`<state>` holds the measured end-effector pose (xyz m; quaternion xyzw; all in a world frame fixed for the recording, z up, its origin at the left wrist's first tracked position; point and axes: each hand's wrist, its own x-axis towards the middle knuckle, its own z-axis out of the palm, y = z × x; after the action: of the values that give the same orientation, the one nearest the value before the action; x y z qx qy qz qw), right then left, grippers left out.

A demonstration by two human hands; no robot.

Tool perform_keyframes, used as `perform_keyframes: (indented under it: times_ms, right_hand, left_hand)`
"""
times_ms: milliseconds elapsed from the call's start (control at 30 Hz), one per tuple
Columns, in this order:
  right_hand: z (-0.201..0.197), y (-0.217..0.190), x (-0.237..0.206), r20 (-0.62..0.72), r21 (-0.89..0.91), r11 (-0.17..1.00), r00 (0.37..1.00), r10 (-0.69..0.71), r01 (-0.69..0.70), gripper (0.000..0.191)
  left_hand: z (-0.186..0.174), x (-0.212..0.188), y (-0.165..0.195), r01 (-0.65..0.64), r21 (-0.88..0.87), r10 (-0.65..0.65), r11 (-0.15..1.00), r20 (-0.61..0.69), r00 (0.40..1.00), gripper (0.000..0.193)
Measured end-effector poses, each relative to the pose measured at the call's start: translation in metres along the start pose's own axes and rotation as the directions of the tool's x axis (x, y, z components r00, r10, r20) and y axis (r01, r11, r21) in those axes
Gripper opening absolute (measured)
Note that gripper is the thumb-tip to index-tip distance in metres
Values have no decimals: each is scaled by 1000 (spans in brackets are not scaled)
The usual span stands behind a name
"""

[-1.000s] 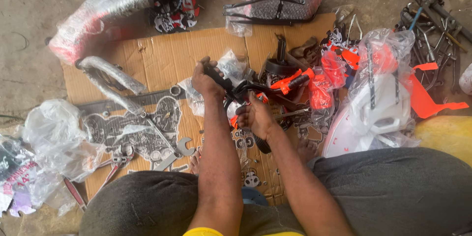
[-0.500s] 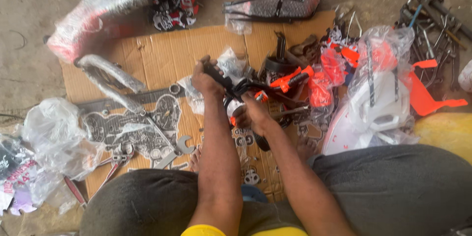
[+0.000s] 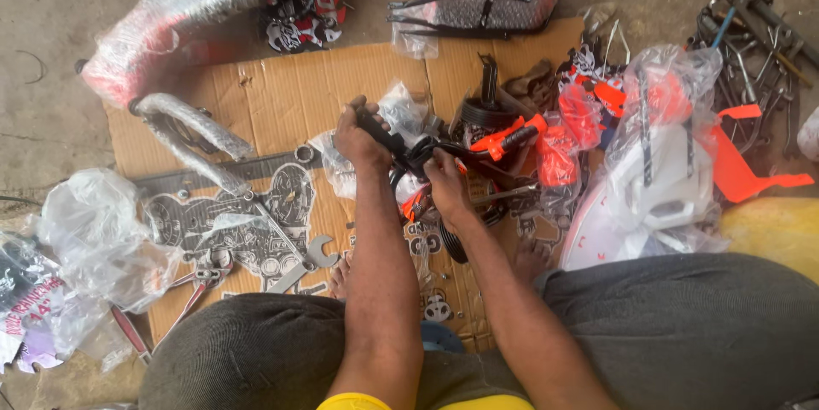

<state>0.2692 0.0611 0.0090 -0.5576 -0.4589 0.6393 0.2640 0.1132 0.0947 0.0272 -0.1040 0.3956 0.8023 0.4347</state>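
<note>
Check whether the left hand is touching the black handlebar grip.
Touching: the head view shows the left hand wrapped around the black handlebar grip.

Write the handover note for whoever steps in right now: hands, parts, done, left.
Left hand: closed around the black grip at one end of the handlebar.
Right hand: gripping the handlebar's middle, over the cardboard.
Nearby: spanner and pliers on the cardboard to the left; orange-tipped lever just right of the hands; bagged white and orange plastics further right.
Done: handlebar unwrapped and in hand.
Left: most other parts are still bagged.
</note>
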Motion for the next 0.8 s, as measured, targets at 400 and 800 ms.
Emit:
perform_keyframes:
  times_ms: [400, 800]
  right_hand:
    - [4, -8, -4, -22, 73, 957, 959, 283, -281, 45]
    - [4, 6, -3, 345, 436, 742, 856, 385, -509, 55]
  left_hand:
    - [-2, -2, -2, -40, 6, 40, 999, 11, 999, 40]
    - [-1, -2, -2, -46, -6, 46, 999, 12, 999, 36]
